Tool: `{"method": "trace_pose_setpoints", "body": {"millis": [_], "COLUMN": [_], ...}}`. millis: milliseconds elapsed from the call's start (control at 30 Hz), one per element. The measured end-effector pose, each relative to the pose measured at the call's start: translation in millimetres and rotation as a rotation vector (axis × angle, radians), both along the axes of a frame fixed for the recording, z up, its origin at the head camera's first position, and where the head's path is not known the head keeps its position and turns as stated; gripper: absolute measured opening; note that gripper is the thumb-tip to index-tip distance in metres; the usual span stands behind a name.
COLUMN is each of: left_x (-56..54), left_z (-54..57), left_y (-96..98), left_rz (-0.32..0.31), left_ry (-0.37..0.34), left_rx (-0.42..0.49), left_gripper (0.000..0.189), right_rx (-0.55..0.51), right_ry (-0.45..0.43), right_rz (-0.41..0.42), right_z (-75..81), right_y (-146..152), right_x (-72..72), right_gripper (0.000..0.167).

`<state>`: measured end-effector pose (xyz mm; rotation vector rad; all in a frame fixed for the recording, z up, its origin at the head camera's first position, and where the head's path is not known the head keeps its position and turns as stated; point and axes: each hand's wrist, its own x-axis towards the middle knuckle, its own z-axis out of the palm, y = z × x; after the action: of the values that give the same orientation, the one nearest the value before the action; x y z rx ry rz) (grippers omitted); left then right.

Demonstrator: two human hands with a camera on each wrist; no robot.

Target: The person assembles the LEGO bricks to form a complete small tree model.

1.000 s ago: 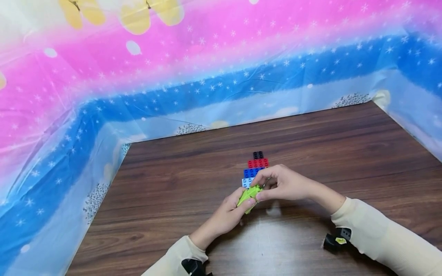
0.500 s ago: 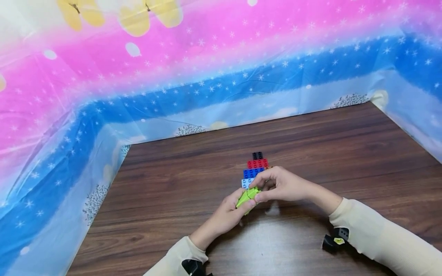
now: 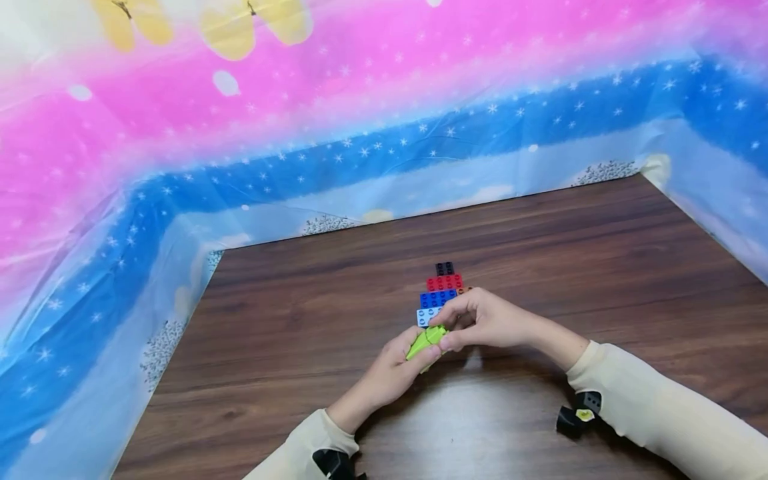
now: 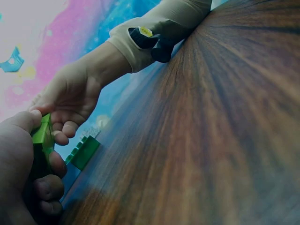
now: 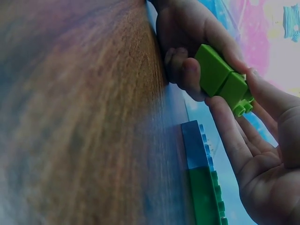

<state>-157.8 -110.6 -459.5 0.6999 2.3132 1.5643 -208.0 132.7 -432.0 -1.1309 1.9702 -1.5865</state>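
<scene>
Dark wood-grain tabletop (image 3: 288, 313), printed backdrop (image 3: 384, 93) standing along its edges, pink above snowflake-dotted blue, pale glare (image 3: 456, 427) on nearer surface.

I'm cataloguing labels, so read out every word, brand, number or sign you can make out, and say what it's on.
No text can be read.
Yellow sticker on the black device at the right sleeve: marks too small and blurred to read.
Held green bricks: no lettering visible.

Your head view is bright, with pale glare on the dark-brown wood-grain tabletop (image 3: 456, 427) and soft shadow beneath your cream fabric right sleeve (image 3: 666, 407); your wrist views look dimmer, their tabletop blurred and streaky.
</scene>
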Motion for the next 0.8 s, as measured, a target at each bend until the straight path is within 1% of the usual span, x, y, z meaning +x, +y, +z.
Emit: {"method": "trace_pose_setpoints", "body": {"millis": [200, 300, 400, 533, 800], "left_x": [-0.8, -0.4, -0.8, -1.1, -1.2], "left_z": [1.7, 2.2, 0.1, -2.0, -1.9], "left_y": [-1.2, -2.1, -2.1, -1.6, -0.9], "left_rz": [-0.013, -0.029, -0.04, -0.032, -0.014], "left_ry": [-0.003, 0.013, 0.012, 0.014, 0.032], "left_rx": [-0.009, -0.015, -0.018, -0.04, -0.062], "left_gripper": [0.024, 0.025, 0.023, 0.022, 0.02], "right_rx": [0.023, 0.028, 0.034, 0.038, 0.036], "right_ry": [-0.018, -0.029, -0.031, -0.023, -0.005], "right_rz": [-0.003, -0.01, -0.012, -0.012, -0.023], "right_z": [1.9, 1.4, -0.2, -0.9, 2.7], "right_y": [0.5, 0.8, 1.2, 1.3, 0.0], "right_x": [0.0, 1.8, 2.7, 3.6, 7.2], "right_gripper": [0.027, 0.029, 0.03, 0.029, 0.029]}}
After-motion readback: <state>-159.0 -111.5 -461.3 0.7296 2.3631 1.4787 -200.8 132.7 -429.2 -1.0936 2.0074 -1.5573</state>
